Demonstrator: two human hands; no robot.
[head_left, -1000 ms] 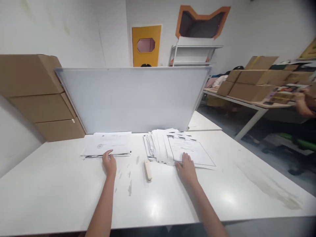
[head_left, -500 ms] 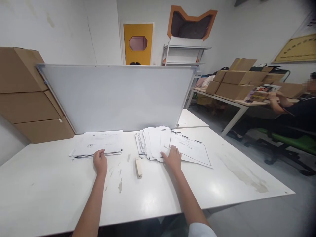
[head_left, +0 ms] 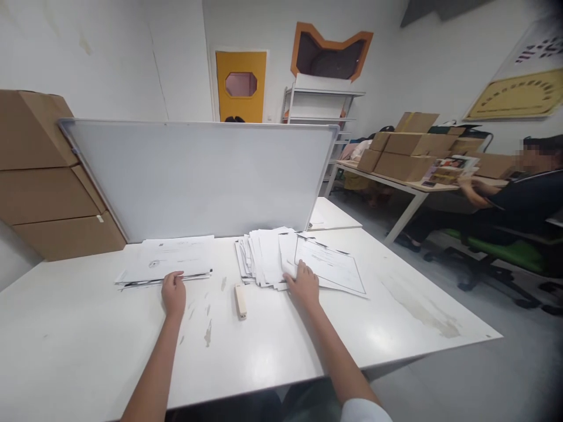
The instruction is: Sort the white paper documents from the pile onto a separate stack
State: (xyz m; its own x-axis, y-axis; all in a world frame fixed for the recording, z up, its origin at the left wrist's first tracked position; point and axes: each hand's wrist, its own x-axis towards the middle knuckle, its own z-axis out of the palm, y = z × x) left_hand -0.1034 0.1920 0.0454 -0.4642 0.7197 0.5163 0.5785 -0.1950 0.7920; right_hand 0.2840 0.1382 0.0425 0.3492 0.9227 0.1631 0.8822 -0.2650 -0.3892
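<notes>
My right hand has its thumb and fingers closed on the near edge of a sheet of paper, which bends up at that corner. This sheet lies over the right side of a fanned pile of papers. Partly under it is a printed sheet with a dark border, reaching to the right. My left hand rests at the near edge of a neater stack of printed papers, fingers loosely curled, a small gap showing, nothing visible in them. A cream stapler lies between my hands.
A whiteboard stands behind the papers on the white table. Cardboard boxes are stacked at the left. Across the room a person sits at another table holding more boxes. Grey stains mark the tabletop.
The view has shifted slightly. My right fingers have drawn together, and the sheet's near corner now bends up at them. My left hand stays by the left stack.
</notes>
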